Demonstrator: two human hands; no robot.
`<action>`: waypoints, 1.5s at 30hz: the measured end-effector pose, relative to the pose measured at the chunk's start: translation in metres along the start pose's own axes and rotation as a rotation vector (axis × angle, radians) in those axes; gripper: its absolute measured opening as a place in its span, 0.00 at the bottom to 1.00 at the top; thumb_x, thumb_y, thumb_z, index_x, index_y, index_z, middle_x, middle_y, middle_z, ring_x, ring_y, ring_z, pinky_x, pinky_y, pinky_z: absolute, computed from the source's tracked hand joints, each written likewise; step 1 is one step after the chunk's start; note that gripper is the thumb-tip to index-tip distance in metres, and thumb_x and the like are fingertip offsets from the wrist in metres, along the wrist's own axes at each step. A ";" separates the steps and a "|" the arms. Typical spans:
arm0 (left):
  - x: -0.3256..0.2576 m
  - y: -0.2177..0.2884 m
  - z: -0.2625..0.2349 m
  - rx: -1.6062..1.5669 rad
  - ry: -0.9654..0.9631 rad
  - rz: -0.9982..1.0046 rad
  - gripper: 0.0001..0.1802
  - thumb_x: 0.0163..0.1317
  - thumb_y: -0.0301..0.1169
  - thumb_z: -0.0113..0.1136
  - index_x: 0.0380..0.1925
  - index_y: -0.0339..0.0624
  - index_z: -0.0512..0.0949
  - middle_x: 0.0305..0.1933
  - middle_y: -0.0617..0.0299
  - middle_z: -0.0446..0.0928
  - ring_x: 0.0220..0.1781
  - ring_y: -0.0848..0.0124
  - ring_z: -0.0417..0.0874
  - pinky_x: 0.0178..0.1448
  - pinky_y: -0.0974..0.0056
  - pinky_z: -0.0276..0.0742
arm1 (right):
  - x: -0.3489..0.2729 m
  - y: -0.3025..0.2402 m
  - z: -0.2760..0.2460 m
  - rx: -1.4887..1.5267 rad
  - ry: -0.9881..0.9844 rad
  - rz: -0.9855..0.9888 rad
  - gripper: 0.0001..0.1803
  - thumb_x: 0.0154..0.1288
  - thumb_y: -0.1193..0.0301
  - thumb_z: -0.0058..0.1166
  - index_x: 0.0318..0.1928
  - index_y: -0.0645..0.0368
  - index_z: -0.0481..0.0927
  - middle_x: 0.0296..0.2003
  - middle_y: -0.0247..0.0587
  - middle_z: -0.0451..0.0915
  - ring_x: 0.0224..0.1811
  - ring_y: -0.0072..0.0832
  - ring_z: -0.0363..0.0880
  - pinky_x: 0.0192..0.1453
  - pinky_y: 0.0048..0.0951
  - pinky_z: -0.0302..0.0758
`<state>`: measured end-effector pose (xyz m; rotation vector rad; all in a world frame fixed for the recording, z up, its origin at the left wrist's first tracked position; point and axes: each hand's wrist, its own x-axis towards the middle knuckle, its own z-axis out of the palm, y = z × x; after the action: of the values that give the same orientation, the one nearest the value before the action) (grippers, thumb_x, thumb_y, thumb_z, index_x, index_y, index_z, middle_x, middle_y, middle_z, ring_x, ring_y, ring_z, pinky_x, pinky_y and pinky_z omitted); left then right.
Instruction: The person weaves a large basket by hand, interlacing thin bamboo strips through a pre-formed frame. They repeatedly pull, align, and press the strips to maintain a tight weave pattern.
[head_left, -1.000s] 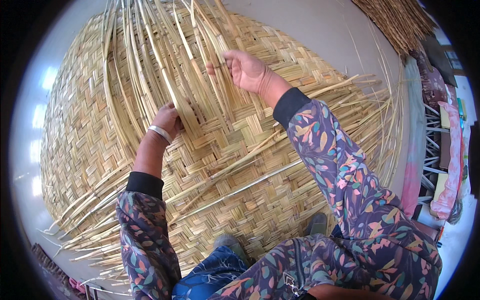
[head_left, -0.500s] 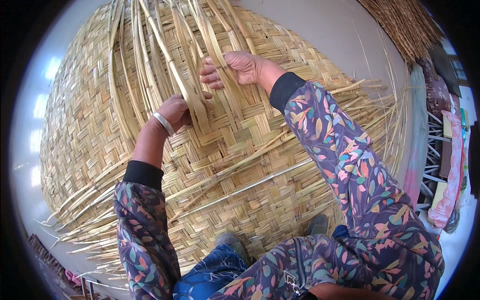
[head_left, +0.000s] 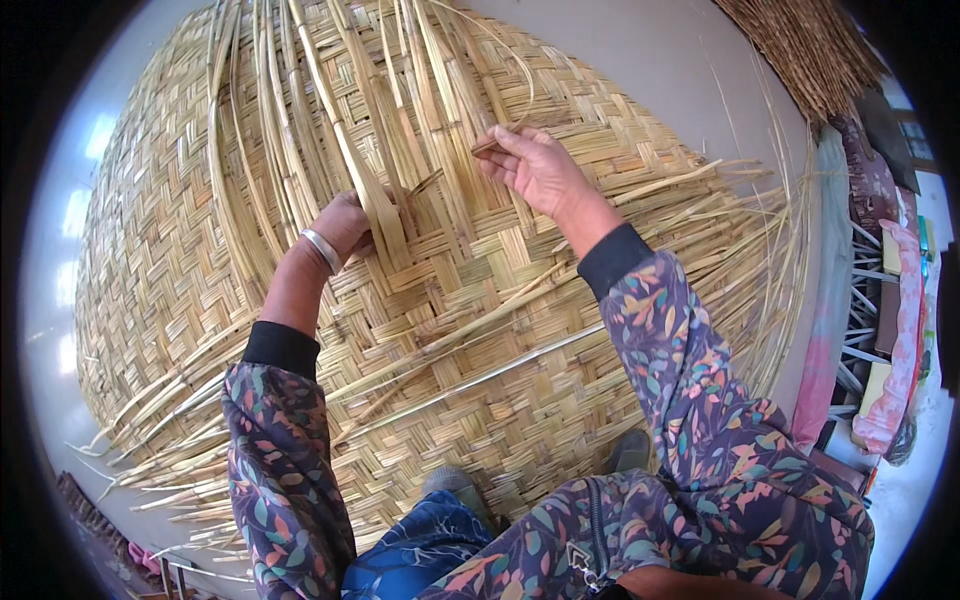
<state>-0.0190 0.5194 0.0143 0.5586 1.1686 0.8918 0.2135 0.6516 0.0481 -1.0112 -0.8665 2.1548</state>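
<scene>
A large woven reed mat [head_left: 520, 380] covers the floor under me, its far half ending in loose upright strips [head_left: 300, 110]. My left hand [head_left: 345, 222], with a silver bangle on the wrist, presses down on a bunch of loose strips where the weave ends. My right hand [head_left: 535, 165] is raised just right of it, with thumb and fingers pinching the end of a single reed strip [head_left: 490, 145]. Both forearms wear dark floral sleeves.
Unwoven strip ends stick out along the mat's left edge [head_left: 150, 440] and right edge [head_left: 740, 230]. A bundle of dry reeds [head_left: 810, 50] lies at the top right. Folded cloths and a white rack [head_left: 880, 300] stand at the right. My knees [head_left: 440, 540] are at the bottom.
My right hand has moved right and lifted off the bunch of strips, now pinching one strip. The left hand has stayed pressed on the weave's edge.
</scene>
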 end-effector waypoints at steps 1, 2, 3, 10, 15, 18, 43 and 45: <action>0.000 0.005 0.003 0.069 -0.026 0.034 0.17 0.59 0.31 0.56 0.48 0.37 0.74 0.42 0.57 0.79 0.38 0.69 0.81 0.43 0.65 0.79 | -0.007 0.002 -0.005 -0.026 0.042 -0.019 0.07 0.60 0.72 0.55 0.37 0.60 0.74 0.33 0.40 0.79 0.35 0.27 0.79 0.42 0.27 0.79; 0.001 0.007 0.005 0.137 -0.052 0.069 0.17 0.59 0.30 0.56 0.48 0.37 0.74 0.42 0.56 0.79 0.38 0.69 0.81 0.43 0.65 0.79 | -0.013 0.004 -0.009 -0.052 0.084 -0.037 0.07 0.61 0.72 0.55 0.37 0.60 0.73 0.33 0.39 0.79 0.35 0.27 0.79 0.40 0.27 0.79; 0.003 0.005 0.007 0.146 -0.046 0.088 0.16 0.59 0.30 0.56 0.47 0.36 0.74 0.42 0.57 0.79 0.38 0.69 0.81 0.43 0.65 0.79 | -0.018 0.008 -0.011 -0.078 0.161 -0.044 0.07 0.61 0.71 0.56 0.35 0.60 0.73 0.31 0.39 0.79 0.32 0.26 0.79 0.35 0.24 0.79; 0.001 -0.003 0.005 -0.007 0.123 0.135 0.14 0.60 0.25 0.52 0.46 0.34 0.74 0.40 0.56 0.79 0.37 0.68 0.82 0.42 0.66 0.79 | -0.037 0.027 -0.001 -0.393 0.423 -0.148 0.08 0.61 0.69 0.56 0.33 0.59 0.71 0.26 0.36 0.77 0.27 0.22 0.79 0.28 0.20 0.77; -0.005 -0.022 0.040 -0.026 0.878 0.398 0.15 0.62 0.25 0.49 0.48 0.34 0.71 0.38 0.57 0.77 0.33 0.70 0.78 0.38 0.68 0.77 | -0.041 0.034 -0.010 -0.431 0.497 -0.129 0.07 0.61 0.71 0.55 0.34 0.61 0.72 0.25 0.36 0.76 0.22 0.20 0.77 0.20 0.18 0.72; -0.014 -0.055 0.052 0.815 1.038 0.632 0.23 0.56 0.30 0.59 0.53 0.46 0.68 0.49 0.58 0.68 0.47 0.69 0.71 0.51 0.61 0.70 | -0.038 0.032 -0.009 -0.387 0.478 -0.083 0.07 0.61 0.71 0.55 0.35 0.61 0.72 0.25 0.35 0.76 0.23 0.20 0.77 0.20 0.18 0.73; -0.032 -0.063 0.081 1.696 0.692 0.562 0.25 0.52 0.47 0.59 0.52 0.60 0.71 0.57 0.63 0.61 0.60 0.60 0.59 0.55 0.47 0.58 | -0.057 0.037 -0.020 -0.414 0.432 -0.072 0.06 0.62 0.72 0.52 0.34 0.62 0.71 0.25 0.37 0.76 0.24 0.21 0.78 0.22 0.18 0.73; -0.034 -0.062 0.082 1.724 0.660 0.554 0.26 0.52 0.47 0.59 0.53 0.60 0.70 0.56 0.63 0.61 0.60 0.60 0.59 0.55 0.47 0.58 | -0.057 0.039 -0.021 -0.382 0.429 -0.084 0.07 0.61 0.72 0.53 0.34 0.61 0.72 0.26 0.37 0.76 0.24 0.21 0.78 0.22 0.18 0.73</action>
<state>0.0729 0.4628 0.0105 2.1499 2.3430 0.2556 0.2518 0.5921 0.0321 -1.5243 -1.0999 1.6400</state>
